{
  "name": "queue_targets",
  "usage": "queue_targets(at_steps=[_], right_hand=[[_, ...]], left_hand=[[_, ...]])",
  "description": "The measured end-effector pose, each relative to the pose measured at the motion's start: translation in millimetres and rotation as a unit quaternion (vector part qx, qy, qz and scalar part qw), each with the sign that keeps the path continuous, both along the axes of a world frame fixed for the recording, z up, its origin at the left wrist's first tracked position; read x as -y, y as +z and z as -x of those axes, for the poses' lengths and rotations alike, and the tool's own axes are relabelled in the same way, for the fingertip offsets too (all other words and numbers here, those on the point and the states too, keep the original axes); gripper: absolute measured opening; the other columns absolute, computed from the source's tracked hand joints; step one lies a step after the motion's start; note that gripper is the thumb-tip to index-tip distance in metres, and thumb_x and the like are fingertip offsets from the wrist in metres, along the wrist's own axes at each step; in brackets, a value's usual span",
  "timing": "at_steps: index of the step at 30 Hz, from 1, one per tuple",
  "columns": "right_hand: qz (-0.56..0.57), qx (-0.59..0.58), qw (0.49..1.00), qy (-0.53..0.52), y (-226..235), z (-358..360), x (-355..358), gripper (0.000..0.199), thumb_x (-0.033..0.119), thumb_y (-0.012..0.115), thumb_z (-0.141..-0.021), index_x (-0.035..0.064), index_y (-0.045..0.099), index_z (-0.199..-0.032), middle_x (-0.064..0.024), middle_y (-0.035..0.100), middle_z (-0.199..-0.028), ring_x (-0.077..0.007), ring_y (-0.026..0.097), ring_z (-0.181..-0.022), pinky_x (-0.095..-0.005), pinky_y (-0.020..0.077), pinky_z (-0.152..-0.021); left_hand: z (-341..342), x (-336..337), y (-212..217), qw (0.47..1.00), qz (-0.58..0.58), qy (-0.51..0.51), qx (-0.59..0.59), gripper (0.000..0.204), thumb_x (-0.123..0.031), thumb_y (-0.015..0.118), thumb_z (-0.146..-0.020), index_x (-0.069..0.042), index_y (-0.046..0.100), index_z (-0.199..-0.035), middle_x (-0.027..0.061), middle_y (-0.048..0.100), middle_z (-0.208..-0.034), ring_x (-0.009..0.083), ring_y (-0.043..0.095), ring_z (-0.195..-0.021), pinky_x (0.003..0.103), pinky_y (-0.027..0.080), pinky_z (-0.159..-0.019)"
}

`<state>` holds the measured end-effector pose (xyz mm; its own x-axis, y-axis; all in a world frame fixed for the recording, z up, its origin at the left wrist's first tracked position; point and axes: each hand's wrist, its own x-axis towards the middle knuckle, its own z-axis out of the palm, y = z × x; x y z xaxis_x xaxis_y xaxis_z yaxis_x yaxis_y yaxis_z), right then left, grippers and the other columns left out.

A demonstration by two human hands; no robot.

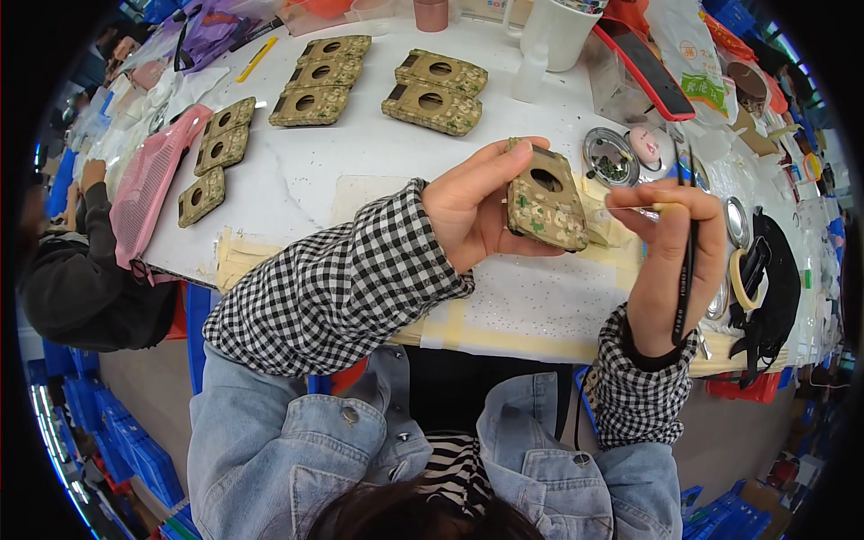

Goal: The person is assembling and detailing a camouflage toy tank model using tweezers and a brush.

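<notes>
My left hand (477, 202) holds a toy tank hull (549, 200) in camouflage green and tan, a round hole in its top, tilted above the table. The thumb lies along its far edge, with the fingers underneath. Close to its right side, my right hand (670, 243) pinches a thin pale stick (643, 209) that points at the hull; whether its tip touches, I cannot make out. Black tweezers (687, 270) are also tucked in this hand, tips away from me. More camouflage hulls lie beyond: a column of three (321, 79), a pair (436, 93), and several at the left (216, 148).
At the right are a round tin (611, 157) with dark bits, a phone in a red case (643, 70), a tape roll (747, 277) and a black cloth item (772, 279). A white mug (560, 34) stands at the back. A co-worker's sleeve (99, 225) is at the left.
</notes>
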<state>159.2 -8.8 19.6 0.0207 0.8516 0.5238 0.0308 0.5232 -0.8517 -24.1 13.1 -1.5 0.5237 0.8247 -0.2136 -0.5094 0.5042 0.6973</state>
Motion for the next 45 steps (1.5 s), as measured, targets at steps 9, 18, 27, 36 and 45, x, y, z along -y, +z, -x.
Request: queue_targets(at_steps=[9, 18, 27, 36, 45], right_hand=[[-0.157, 0.370, 0.898, -0.177, -10, -33, -9, 0.007, -0.003, 0.061, -0.079, -0.0015, 0.056, -0.084, -0.0131, 0.055, -0.078, -0.0236, 0.057, -0.074, -0.0301, 0.0447, -0.066], [-0.111, 0.387, 0.906, -0.131, -14, -46, -2, 0.037, 0.015, 0.054, -0.087, -0.0052, 0.049, -0.117, -0.0181, 0.057, -0.101, -0.0285, 0.055, -0.089, -0.0347, 0.0433, -0.081], [0.100, 0.223, 0.961, 0.127, -36, -87, 55, 0.028, 0.006, 0.062, -0.080, -0.0070, 0.058, -0.104, -0.0161, 0.062, -0.094, -0.0236, 0.061, -0.086, -0.0304, 0.0460, -0.077], [0.288, 0.012, 0.947, 0.142, -55, -78, 58, 0.006, -0.002, 0.056, -0.084, -0.0040, 0.051, -0.088, -0.0139, 0.062, -0.087, -0.0156, 0.061, -0.083, -0.0260, 0.0485, -0.076], [0.283, 0.085, 0.948, 0.121, -57, -77, 61, 0.006, -0.001, 0.057, -0.084, -0.0042, 0.052, -0.088, -0.0108, 0.061, -0.084, -0.0122, 0.060, -0.076, -0.0223, 0.0482, -0.068]], left_hand=[[1, -4, -3, 0.999, -0.011, 0.026, 0.023, 0.045, -0.037, 0.034, -0.095, -0.008, 0.034, -0.131, 0.0195, 0.047, -0.125, 0.0339, 0.056, -0.106, 0.040, 0.054, -0.083], [2, -7, -9, 0.998, -0.021, 0.034, 0.039, 0.044, -0.035, 0.032, -0.096, -0.007, 0.035, -0.130, 0.0217, 0.045, -0.126, 0.0328, 0.055, -0.106, 0.039, 0.054, -0.082], [2, -8, -14, 0.998, -0.039, 0.028, 0.040, 0.045, -0.034, 0.028, -0.097, -0.005, 0.033, -0.131, 0.0242, 0.041, -0.129, 0.0333, 0.054, -0.108, 0.038, 0.055, -0.082], [5, -11, -20, 0.996, -0.050, 0.020, 0.068, 0.046, -0.033, 0.026, -0.097, -0.002, 0.033, -0.131, 0.0262, 0.038, -0.130, 0.0333, 0.053, -0.109, 0.037, 0.055, -0.084], [4, -11, -21, 0.996, -0.057, 0.016, 0.064, 0.047, -0.033, 0.024, -0.098, -0.002, 0.031, -0.132, 0.0272, 0.035, -0.132, 0.0337, 0.052, -0.111, 0.037, 0.054, -0.086]])
